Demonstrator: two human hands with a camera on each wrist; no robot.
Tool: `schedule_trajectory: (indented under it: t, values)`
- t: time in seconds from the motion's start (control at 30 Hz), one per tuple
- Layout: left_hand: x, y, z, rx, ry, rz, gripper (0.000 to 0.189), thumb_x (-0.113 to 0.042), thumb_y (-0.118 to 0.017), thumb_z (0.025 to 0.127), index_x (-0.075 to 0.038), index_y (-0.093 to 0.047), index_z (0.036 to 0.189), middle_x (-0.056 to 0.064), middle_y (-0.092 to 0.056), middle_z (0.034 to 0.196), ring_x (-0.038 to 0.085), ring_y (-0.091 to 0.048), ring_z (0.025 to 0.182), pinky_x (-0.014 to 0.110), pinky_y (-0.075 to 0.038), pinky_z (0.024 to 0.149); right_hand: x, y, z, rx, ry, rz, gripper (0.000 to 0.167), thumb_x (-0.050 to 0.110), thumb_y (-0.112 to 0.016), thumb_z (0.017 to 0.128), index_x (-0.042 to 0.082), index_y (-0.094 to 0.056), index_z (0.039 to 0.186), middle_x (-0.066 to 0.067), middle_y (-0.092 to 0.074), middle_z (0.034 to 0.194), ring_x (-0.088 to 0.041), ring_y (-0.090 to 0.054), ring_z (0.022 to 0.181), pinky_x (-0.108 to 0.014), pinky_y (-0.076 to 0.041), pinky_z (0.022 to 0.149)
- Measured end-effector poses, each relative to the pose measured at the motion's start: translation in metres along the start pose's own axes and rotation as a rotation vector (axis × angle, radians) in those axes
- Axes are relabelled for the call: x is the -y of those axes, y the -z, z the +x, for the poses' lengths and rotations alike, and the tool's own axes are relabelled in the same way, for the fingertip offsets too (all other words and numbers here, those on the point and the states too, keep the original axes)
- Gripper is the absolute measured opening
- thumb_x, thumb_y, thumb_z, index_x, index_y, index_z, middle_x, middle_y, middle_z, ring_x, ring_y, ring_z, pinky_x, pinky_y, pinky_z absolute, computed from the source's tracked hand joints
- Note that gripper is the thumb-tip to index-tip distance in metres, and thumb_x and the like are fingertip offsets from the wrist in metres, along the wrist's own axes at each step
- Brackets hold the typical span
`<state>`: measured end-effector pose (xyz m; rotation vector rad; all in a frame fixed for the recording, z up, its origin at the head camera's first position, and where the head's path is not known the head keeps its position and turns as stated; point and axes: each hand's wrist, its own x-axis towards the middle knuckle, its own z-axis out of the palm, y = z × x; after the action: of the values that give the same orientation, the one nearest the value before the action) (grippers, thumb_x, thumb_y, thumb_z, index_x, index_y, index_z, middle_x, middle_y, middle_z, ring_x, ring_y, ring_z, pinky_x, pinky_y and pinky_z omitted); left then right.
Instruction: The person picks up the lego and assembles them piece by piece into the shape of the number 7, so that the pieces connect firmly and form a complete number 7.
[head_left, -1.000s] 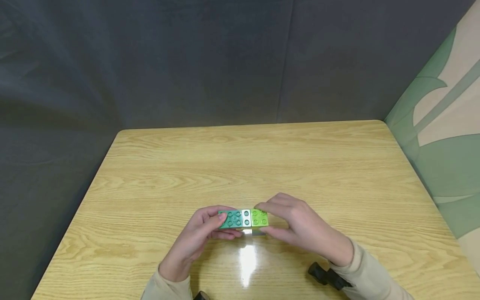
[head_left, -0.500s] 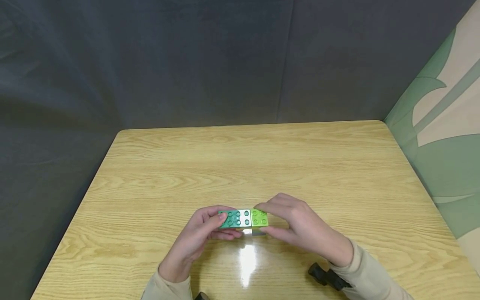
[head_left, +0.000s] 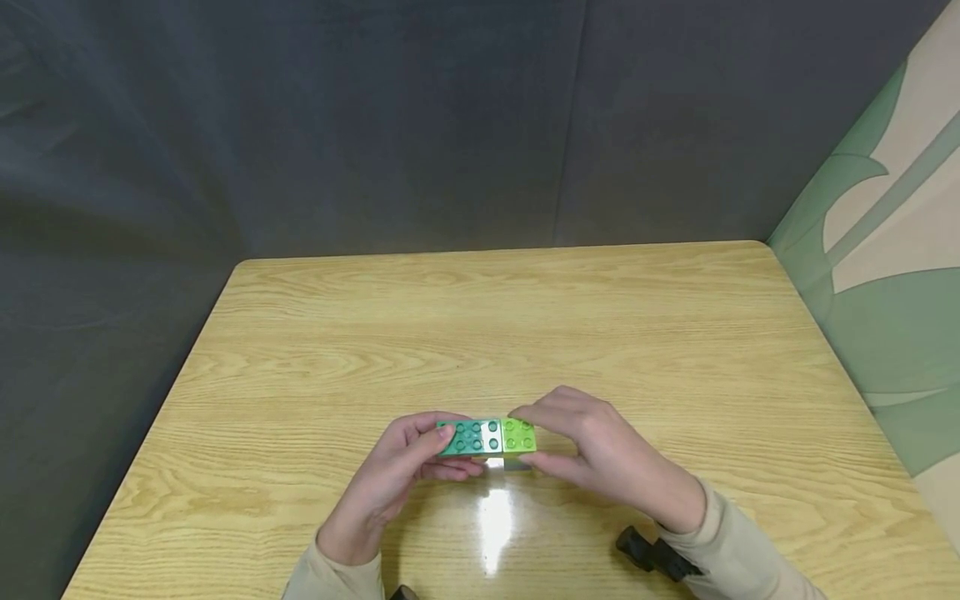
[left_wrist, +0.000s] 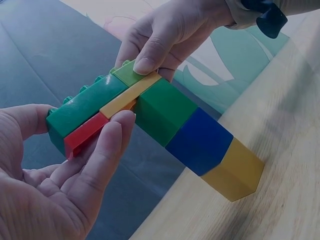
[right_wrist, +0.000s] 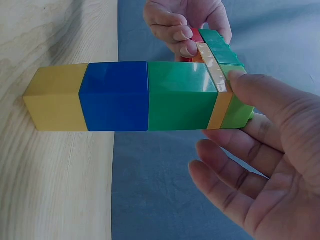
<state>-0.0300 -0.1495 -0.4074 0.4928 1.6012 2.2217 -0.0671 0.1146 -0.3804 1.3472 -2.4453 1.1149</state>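
A column of toy building bricks stands upright on the wooden table, with a yellow brick (left_wrist: 235,172) at its foot, then a blue brick (left_wrist: 200,142) and a green brick (left_wrist: 162,110). Across its top lies a thin yellow-orange plate (left_wrist: 125,97) that juts out to the left. On that plate sit a lime-green brick (head_left: 519,435) and, beside it, a long dark green brick (head_left: 468,438) with a red plate (left_wrist: 85,134) under its outer end. My left hand (head_left: 397,458) holds this overhanging end, thumb above and fingers below. My right hand (head_left: 600,442) pinches the lime-green brick.
The wooden table (head_left: 480,325) extends around the bricks. A dark cloth (head_left: 405,125) hangs behind it, and a leaf-patterned fabric (head_left: 900,350) is at the right. A black wrist device (head_left: 652,552) sits by the right sleeve.
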Motion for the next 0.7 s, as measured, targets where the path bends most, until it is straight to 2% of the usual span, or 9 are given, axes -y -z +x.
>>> schedule_trajectory:
  t: [0.53,0.7]
  values:
    - [-0.0014,-0.0008,-0.0007,-0.009,0.009,0.001,0.035,-0.008,-0.043,0.102,0.023,-0.049,0.119,0.014,-0.072,0.099,0.023,-0.072,0.085,0.040,-0.058,0.076,-0.0003,0.0002,-0.0006,0.003,-0.005,-0.006,0.038,0.020,-0.081,0.080,0.011,-0.069,0.115,0.006,-0.070,0.101,-0.007,-0.061,0.091,-0.026,-0.055,0.076]
    - [-0.0018,-0.0013,-0.0017,-0.024,0.033,0.004,0.036,-0.009,-0.044,0.103,0.021,-0.050,0.120,0.015,-0.072,0.099,0.024,-0.072,0.086,0.039,-0.058,0.077,0.0009,0.0002,-0.0004,0.013,-0.025,-0.021,0.039,0.022,-0.081,0.079,0.010,-0.070,0.114,0.006,-0.070,0.101,-0.008,-0.061,0.091,-0.028,-0.056,0.078]
